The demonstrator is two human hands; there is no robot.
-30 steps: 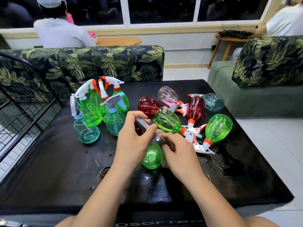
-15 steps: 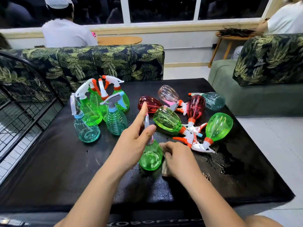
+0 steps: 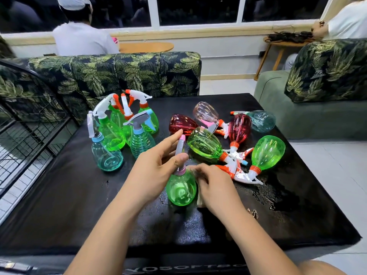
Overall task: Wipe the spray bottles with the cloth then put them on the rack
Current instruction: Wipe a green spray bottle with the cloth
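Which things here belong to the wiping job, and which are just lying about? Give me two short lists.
For the job: green bottle, held at its sprayer by the left hand; cloth, mostly hidden under the right hand; standing bottles; lying bottles; wire rack.

Lying about: leaf-print sofa; green seat; round wooden table; side table.

the scene is evenly and brightly lit. glare is seen on the wet black table cover [image 3: 198, 231] toward 6 o'clock. the right hand [image 3: 214, 187] is blurred by motion. straight lines are bowed at 9 o'clock.
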